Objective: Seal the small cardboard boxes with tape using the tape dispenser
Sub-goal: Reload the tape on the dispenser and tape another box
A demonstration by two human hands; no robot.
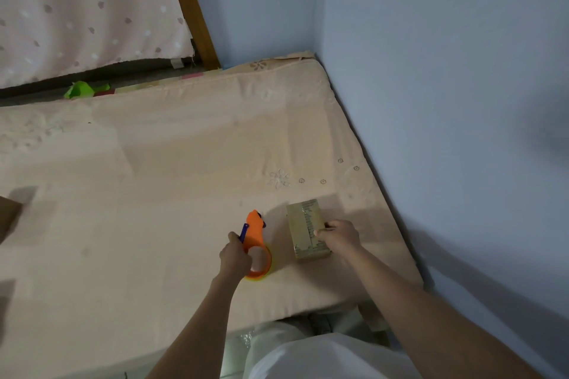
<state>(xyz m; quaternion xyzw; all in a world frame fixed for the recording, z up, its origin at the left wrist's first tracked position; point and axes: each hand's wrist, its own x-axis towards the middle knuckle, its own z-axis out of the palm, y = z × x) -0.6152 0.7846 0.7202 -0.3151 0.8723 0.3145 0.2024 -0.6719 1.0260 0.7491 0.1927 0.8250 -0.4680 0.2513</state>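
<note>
An orange tape dispenser (257, 244) is grasped by the left hand (234, 257), whose fingers are curled round its ring-shaped body; its pointed orange nose and a small blue part are directed away from the person, and its roll end rests on the pale mattress (154, 194). Just to the right of it, a small cardboard box (306, 229) is lain flat on the same mattress, and its right side is gripped by the right hand (338, 237), with the thumb laid across the taped top face. The dispenser and the box are kept apart by a narrow strip of fabric. Well beyond both hands, a green scrap (83, 90) is seen at the mattress's far edge, below a dotted pink curtain (86, 9)
</note>
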